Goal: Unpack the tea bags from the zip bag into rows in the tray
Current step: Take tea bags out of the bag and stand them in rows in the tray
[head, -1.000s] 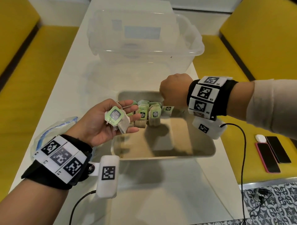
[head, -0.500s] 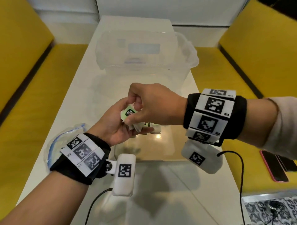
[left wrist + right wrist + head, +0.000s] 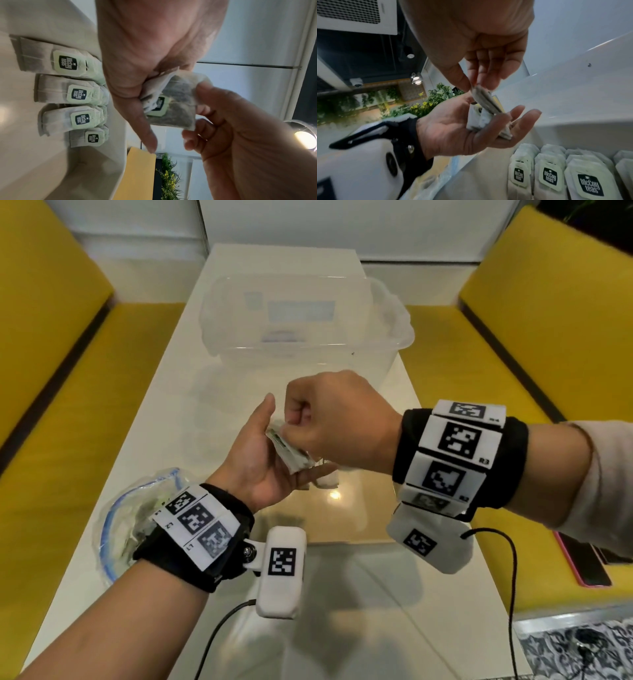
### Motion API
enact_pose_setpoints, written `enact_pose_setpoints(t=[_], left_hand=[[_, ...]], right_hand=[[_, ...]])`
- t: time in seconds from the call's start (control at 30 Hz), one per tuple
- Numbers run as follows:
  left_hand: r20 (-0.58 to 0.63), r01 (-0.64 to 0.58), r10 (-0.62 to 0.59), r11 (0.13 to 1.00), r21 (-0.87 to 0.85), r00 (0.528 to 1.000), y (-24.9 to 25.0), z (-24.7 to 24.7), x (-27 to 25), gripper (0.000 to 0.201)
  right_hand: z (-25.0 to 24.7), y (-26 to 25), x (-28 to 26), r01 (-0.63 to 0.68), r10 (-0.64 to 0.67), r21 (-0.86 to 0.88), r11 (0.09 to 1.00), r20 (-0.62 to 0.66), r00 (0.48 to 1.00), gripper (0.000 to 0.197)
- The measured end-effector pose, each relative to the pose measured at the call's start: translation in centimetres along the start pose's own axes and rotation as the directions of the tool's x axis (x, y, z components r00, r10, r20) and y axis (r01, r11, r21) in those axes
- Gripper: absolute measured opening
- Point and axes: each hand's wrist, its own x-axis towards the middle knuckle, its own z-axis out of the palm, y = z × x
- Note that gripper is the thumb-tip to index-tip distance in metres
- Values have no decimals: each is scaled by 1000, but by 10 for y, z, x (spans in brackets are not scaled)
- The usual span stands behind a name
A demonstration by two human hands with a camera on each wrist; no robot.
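Tea bag (image 3: 173,108) lies on flat left hand (image 3: 263,463), pinched by right hand (image 3: 339,419).

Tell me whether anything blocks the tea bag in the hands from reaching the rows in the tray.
Nothing visible does. The right hand pinches a tea bag from the small stack on the left hand's palm, above the tray. The rows of tea bags lie below, with bare tray floor beside them.
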Motion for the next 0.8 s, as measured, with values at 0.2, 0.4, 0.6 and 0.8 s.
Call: enact_pose_setpoints(t=[0.2,0.4,0.6,0.8], left_hand=[[4,21,-21,989,-149,1000,3,-1,-1,60],[36,33,-24,956,-292,999,4,-3,1,66],[-7,76,-79,973,-216,997,2,-6,6,46],[-49,75,-79,995,-67,996,4,-11,9,36]], right_hand=[[-15,9,18,-131,154,244,961,-75,985,17],[-21,19,24,-210,262,500,840,-36,964,19],[-26,31,21,-187,250,580,793,-28,968,15],[-38,47,13,-239,218,502,831,101,971,7]])
